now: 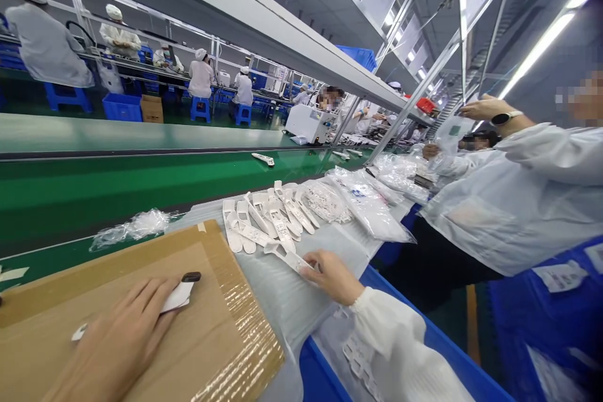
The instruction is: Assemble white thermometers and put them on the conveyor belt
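My left hand (125, 333) is over the cardboard sheet (207, 320), its fingers closed over a white piece with a black tip (179, 295); most of that piece is hidden under the hand. My right hand (332, 276) pinches the near end of a long white plastic housing part (289, 257) with a rectangular opening. Beyond it, several similar white plastic parts (268, 213) lie in a loose pile on white foam sheeting (277, 298). Beside the pile is a clear bag of small white pieces (327, 201).
A green conveyor belt (117, 182) runs behind, carrying a white part (262, 159). Crumpled plastic film (136, 229) lies at its edge. A flat plastic bag (372, 207) is on the right. A blue bin (325, 377) sits below my right arm. A co-worker (527, 201) stands close on the right.
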`<act>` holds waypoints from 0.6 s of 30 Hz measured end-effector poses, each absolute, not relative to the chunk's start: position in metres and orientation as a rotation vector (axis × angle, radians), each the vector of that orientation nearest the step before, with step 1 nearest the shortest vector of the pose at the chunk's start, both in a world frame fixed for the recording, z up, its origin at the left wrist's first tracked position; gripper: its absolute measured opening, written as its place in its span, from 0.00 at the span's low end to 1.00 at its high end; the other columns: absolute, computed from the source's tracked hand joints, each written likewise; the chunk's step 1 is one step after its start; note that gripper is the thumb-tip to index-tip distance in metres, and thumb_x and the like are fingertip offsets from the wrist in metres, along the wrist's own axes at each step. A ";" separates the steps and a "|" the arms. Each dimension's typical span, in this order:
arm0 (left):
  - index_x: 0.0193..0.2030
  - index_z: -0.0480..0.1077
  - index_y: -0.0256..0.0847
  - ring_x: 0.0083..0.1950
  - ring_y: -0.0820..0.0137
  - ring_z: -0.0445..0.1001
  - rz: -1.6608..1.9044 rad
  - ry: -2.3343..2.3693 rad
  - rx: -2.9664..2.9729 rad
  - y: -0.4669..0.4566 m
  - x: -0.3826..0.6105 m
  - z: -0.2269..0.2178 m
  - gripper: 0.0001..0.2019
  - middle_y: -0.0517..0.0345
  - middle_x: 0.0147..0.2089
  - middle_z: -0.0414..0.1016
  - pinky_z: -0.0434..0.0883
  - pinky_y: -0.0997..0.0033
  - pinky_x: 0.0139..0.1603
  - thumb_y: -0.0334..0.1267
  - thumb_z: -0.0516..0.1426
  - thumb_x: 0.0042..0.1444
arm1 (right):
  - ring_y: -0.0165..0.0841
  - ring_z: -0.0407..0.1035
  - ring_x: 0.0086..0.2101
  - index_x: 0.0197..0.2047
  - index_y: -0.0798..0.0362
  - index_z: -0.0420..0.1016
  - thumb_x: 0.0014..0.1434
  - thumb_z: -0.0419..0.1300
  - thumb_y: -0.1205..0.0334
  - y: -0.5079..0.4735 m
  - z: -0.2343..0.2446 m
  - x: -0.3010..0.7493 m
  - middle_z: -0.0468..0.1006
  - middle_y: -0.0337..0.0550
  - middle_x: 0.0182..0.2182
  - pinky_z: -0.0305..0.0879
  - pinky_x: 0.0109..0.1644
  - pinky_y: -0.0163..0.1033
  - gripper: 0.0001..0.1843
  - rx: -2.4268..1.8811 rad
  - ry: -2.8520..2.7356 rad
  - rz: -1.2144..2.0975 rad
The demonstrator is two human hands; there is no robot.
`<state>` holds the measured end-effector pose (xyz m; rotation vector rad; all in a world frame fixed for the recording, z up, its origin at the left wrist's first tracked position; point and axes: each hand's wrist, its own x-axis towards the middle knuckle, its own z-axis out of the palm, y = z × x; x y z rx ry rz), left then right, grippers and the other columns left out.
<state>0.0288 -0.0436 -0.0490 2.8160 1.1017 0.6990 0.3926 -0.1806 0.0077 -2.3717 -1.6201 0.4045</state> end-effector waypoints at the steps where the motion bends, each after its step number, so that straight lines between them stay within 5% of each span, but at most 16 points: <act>1: 0.53 0.73 0.43 0.49 0.57 0.76 0.706 1.082 2.838 -0.042 0.027 -0.051 0.20 0.52 0.50 0.78 0.73 0.59 0.47 0.44 0.47 0.63 | 0.35 0.72 0.31 0.32 0.51 0.75 0.61 0.56 0.55 -0.183 0.012 0.399 0.78 0.39 0.28 0.61 0.33 0.37 0.12 -2.320 -1.628 0.476; 6: 0.52 0.74 0.46 0.49 0.58 0.77 0.701 0.986 2.816 -0.033 0.024 -0.060 0.18 0.54 0.50 0.78 0.73 0.62 0.49 0.44 0.48 0.62 | 0.35 0.74 0.35 0.39 0.50 0.78 0.61 0.56 0.54 -0.185 0.016 0.438 0.80 0.39 0.32 0.65 0.36 0.36 0.13 -2.399 -1.440 0.498; 12: 0.49 0.73 0.49 0.39 0.57 0.77 0.455 1.347 2.172 -0.033 0.016 0.003 0.22 0.55 0.42 0.79 0.71 0.63 0.37 0.58 0.48 0.61 | 0.46 0.73 0.42 0.46 0.54 0.75 0.53 0.61 0.58 -0.175 0.001 0.454 0.75 0.57 0.48 0.65 0.44 0.47 0.17 -2.579 -1.330 0.070; 14: 0.38 0.72 0.42 0.30 0.62 0.75 0.447 1.266 1.902 -0.033 0.012 0.032 0.24 0.54 0.32 0.76 0.68 0.67 0.32 0.60 0.48 0.59 | 0.43 0.73 0.39 0.46 0.52 0.74 0.55 0.58 0.55 -0.160 0.004 0.442 0.76 0.54 0.45 0.65 0.43 0.47 0.16 -2.432 -1.440 -0.062; 18: 0.40 0.69 0.38 0.31 0.67 0.72 0.568 1.110 1.556 -0.025 0.006 0.054 0.18 0.56 0.31 0.72 0.65 0.73 0.29 0.53 0.56 0.56 | 0.40 0.72 0.35 0.40 0.45 0.75 0.61 0.54 0.48 -0.110 0.025 0.370 0.78 0.45 0.38 0.66 0.39 0.44 0.13 -1.924 -1.726 0.008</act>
